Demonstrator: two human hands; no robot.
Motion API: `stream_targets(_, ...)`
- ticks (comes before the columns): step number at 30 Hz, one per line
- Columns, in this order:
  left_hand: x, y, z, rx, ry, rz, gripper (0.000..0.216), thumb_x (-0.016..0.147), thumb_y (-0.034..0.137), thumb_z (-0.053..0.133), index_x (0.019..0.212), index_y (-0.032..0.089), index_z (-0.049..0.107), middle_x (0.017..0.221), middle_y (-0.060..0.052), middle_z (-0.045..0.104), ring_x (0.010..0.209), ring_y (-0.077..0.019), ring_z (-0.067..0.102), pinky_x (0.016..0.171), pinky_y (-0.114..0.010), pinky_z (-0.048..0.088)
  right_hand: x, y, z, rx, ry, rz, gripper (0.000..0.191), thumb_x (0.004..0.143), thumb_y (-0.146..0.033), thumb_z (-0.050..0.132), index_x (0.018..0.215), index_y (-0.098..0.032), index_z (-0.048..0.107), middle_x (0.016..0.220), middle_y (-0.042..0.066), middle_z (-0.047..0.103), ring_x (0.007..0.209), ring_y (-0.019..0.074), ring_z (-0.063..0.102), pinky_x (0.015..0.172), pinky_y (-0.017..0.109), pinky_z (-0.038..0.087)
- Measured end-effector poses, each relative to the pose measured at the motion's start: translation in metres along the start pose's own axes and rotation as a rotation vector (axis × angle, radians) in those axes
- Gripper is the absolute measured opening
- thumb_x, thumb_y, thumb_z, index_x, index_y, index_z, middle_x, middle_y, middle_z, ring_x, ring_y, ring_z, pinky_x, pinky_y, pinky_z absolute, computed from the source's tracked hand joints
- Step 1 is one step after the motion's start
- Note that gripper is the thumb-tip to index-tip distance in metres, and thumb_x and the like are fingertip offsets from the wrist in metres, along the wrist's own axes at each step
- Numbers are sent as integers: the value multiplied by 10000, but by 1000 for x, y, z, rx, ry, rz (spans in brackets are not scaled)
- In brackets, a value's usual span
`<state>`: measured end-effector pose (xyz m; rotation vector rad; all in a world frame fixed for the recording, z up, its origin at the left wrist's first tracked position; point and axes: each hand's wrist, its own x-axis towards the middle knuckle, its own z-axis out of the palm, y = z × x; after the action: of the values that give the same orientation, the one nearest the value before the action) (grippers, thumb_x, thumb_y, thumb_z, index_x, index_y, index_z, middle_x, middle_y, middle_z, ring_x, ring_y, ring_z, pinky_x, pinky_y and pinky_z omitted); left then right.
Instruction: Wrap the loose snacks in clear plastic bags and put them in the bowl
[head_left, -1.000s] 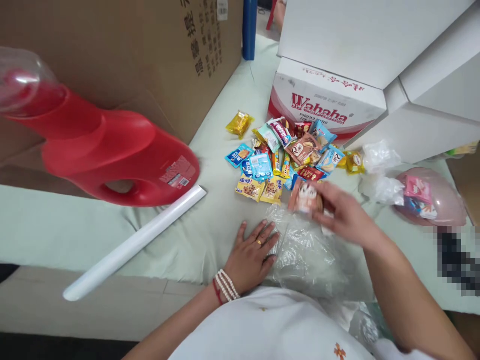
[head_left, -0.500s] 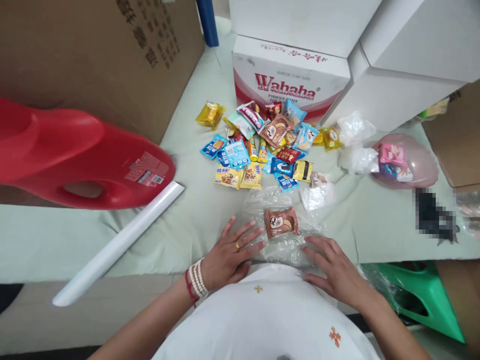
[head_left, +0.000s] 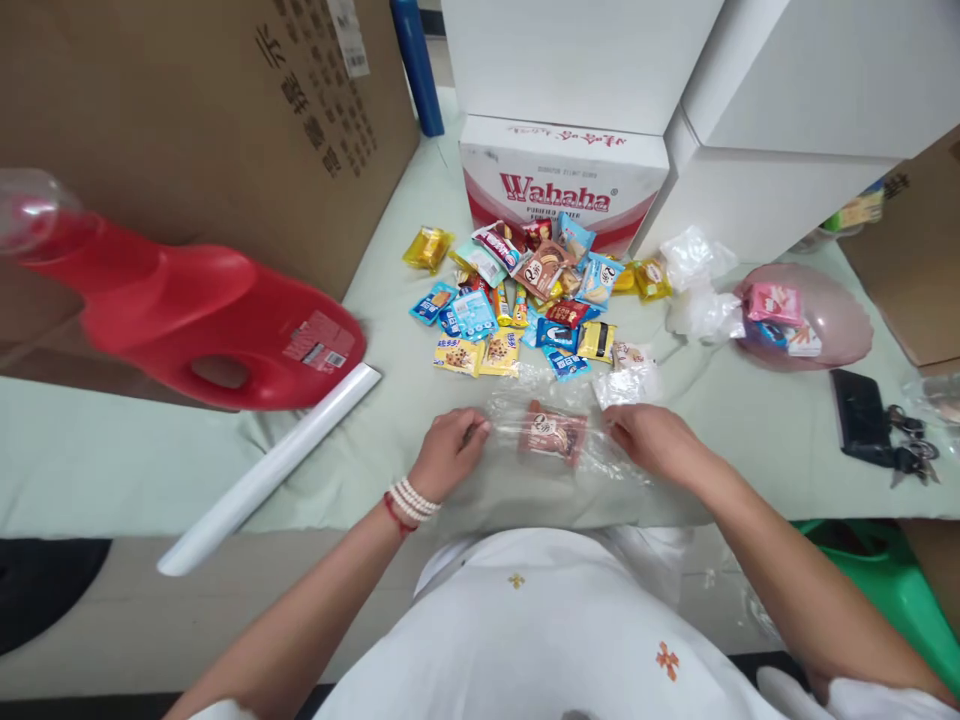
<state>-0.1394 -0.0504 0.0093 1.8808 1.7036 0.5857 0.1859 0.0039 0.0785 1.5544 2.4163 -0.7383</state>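
Note:
A brown snack packet [head_left: 553, 433] lies near the table's front edge, with clear plastic film [head_left: 502, 425] folded over it. At the film's left end, my left hand [head_left: 451, 450] pinches its edge between thumb and fingers. My right hand [head_left: 652, 440] is closed on the film's right end. Just beyond, a heap of small wrapped snacks [head_left: 551, 270] spreads over the cloth. Two yellow cookie packets [head_left: 457, 354] and a blue packet [head_left: 566, 364] are the nearest of these. A crumpled clear wrapper [head_left: 626, 384] lies close to my right hand.
On the left are a red detergent bottle [head_left: 217, 325], a white tube [head_left: 270, 470] and a large cardboard box [head_left: 300, 200]. A Wahaba-style printed water carton [head_left: 562, 170] stands behind the snacks. To the right sit a pink bowl [head_left: 840, 315], a black wallet [head_left: 861, 415] and keys [head_left: 913, 450].
Both hands went from lying spread on the film to gripping its two ends. The film's near part has been lifted over the brown packet. The view has shifted slightly.

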Motion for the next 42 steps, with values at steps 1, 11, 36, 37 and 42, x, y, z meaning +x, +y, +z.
stream_targets(1,7,3,4,48,12,-27,251,966,354,480,793,218,599,723,-30,630,780,-223,613,798,-372,490,8,-4,-7,-105,-7,48,220,994,-259,518,1031,-218,731,1011,101,743,921,263,681,745,322,478)
stream_targets(11,36,11,41,98,249,18,673,847,334,702,1452,159,467,1248,-153,658,1158,-314,615,991,-461,497,90,-45,6,-209,152,73,419,932,-203,564,1338,-116,627,1158,178,718,1132,332,585,932,393,421)
stream_targets(36,21,71,9,-346,-206,15,232,956,260,525,901,186,738,789,-17,747,706,-163,675,697,-267,511,16,-50,78,-32,292,-529,421,937,-43,519,1280,-207,700,1061,127,598,1077,282,485,1031,480,476)
stream_targets(37,25,78,18,-298,-205,63,251,956,220,509,949,191,759,884,-37,781,802,-180,708,767,-285,529,14,-48,78,16,316,-544,382,941,-47,509,1221,-199,720,1084,136,607,1107,286,492,1047,493,471)
stream_targets(42,33,88,46,46,-224,100,368,986,171,484,1229,265,744,1123,-76,777,957,-221,721,811,-320,537,-6,-24,85,397,416,-422,329,1032,-177,447,1269,-235,668,1064,90,684,1002,223,608,905,384,545)
